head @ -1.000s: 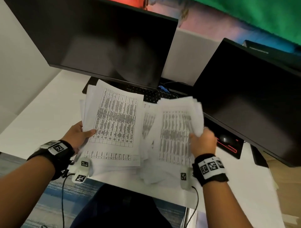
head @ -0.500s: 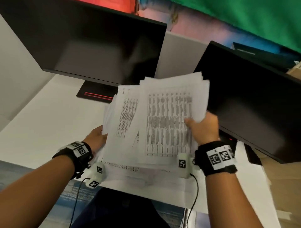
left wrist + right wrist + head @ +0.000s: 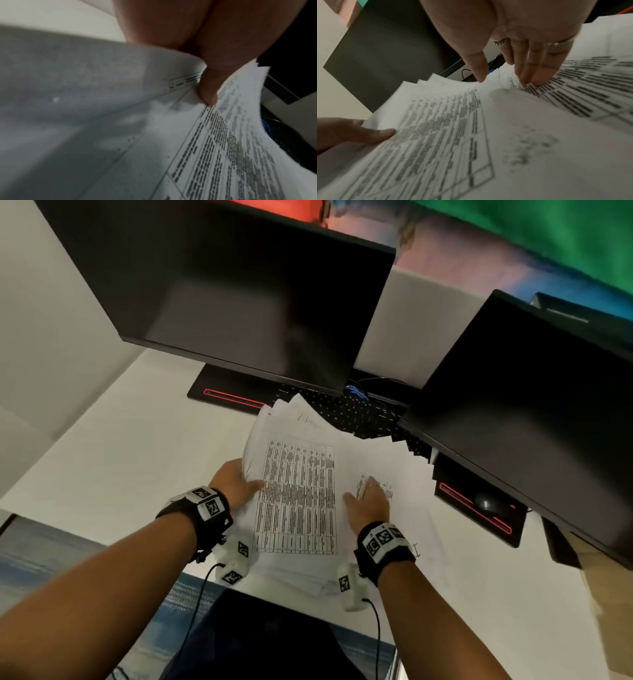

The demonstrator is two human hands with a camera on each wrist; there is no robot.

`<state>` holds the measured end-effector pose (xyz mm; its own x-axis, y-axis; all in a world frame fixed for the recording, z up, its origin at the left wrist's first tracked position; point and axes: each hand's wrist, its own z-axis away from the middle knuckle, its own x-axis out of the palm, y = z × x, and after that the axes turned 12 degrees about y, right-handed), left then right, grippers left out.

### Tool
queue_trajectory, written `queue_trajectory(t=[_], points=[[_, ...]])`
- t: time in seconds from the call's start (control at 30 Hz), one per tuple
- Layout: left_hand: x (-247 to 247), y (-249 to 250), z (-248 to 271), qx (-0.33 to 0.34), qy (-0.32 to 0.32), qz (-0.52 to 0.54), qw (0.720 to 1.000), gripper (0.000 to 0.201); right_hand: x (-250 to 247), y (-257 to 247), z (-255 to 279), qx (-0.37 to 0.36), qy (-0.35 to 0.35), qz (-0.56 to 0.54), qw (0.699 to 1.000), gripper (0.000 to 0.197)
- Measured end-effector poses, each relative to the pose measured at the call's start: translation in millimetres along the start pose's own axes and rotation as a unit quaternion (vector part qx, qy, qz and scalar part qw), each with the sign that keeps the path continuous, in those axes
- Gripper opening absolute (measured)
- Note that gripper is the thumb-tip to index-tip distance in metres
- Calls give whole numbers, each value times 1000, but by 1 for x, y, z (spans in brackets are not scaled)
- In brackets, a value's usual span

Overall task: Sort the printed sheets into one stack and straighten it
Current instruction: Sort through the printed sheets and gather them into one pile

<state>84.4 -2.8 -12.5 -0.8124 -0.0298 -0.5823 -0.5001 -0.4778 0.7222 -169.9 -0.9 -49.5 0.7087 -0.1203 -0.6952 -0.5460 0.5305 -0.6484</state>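
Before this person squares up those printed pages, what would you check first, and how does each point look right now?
1. Left hand grips the white printed sheets at their left edge: ok.
2. Right hand rests flat on the sheets, fingers straight: ok.
3. Sheets gathered into one pile: cannot tell, the lower layers are hidden.
4. Edges aligned: not ok, the far corners fan out in steps.
5. Room to work: not ok, the sheets overlap the black keyboard.
6. White desk bare on the left for tapping the stack: ok.
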Motion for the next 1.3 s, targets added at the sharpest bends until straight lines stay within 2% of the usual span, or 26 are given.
queue_trajectory(t=[0.1,0.2,0.27,0.33,0.4,0.43,0.5,0.53,0.6,0.67,0.73,0.8,0.83,0.87,0.93,1.0,1.03,1.13,1.23,1.3], points=[[-12,-3,4,32,12,57,998,21,-10,2,1,23,8,-73,997,94],[-32,3,10,45,8,134,990,29,-27,-17,5,29,-35,-201,979,107],[-44,16,14,66,-1,188,980,30,-41,-36,6,16,-44,-237,970,92],[-56,36,21,91,8,226,970,30,-59,-60,14,-14,-7,-276,961,71],[-65,55,26,127,41,248,960,27,-76,-75,21,-43,42,-319,946,76],[-70,64,30,150,57,255,954,25,-84,-81,26,-61,51,-346,935,70],[-75,75,34,199,79,254,943,29,-96,-88,34,-87,50,-397,912,43],[-74,79,35,218,81,248,940,35,-101,-91,39,-93,44,-421,901,41],[-66,75,30,229,82,225,944,51,-104,-91,44,-122,31,-436,891,53],[-56,63,21,214,67,184,957,63,-98,-86,42,-137,34,-408,902,67],[-45,49,15,194,42,156,968,68,-86,-78,41,-102,23,-382,918,66],[-35,41,11,193,49,120,973,52,-73,-67,38,-65,29,-337,939,57],[-32,40,12,186,64,104,975,40,-66,-57,35,-51,41,-302,951,60],[-30,41,12,178,85,93,976,31,-60,-46,31,-35,57,-261,963,71],[-32,49,14,180,134,95,970,24,-50,-17,19,48,92,-129,986,101],[-44,59,13,188,185,98,960,12,-44,11,12,130,101,43,985,121],[-51,63,12,188,202,103,956,15,-41,23,11,143,91,104,980,126],[-68,62,3,164,196,108,961,19,-30,46,11,100,72,203,971,128],[-64,40,0,74,142,75,984,26,-30,49,7,68,81,224,969,126],[-53,21,2,29,116,54,991,25,-32,46,3,53,64,230,970,129]])
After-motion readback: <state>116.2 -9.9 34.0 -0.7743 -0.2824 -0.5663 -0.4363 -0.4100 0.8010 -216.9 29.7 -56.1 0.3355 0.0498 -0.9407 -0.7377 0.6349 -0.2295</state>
